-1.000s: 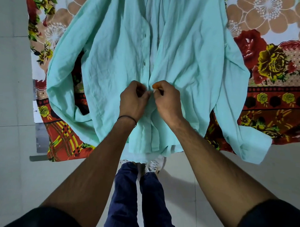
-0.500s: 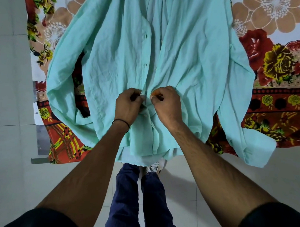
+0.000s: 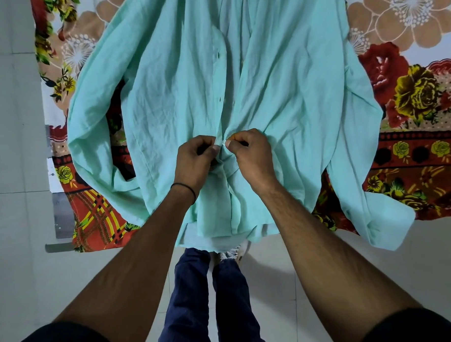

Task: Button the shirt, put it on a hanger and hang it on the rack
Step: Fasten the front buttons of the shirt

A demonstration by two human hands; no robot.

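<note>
Buttoning is in hand: the left hand and right hand each pinch a front edge of the wrinkled mint-green shirt lying on the flower-patterned counter, and next they probably must push the small white button through its hole.

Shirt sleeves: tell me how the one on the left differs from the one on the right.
The left sleeve bends back on itself and lies on the floral cloth; the right sleeve runs straighter, and its cuff end hangs past the cloth's near edge. Both are the same wrinkled mint fabric.
</note>
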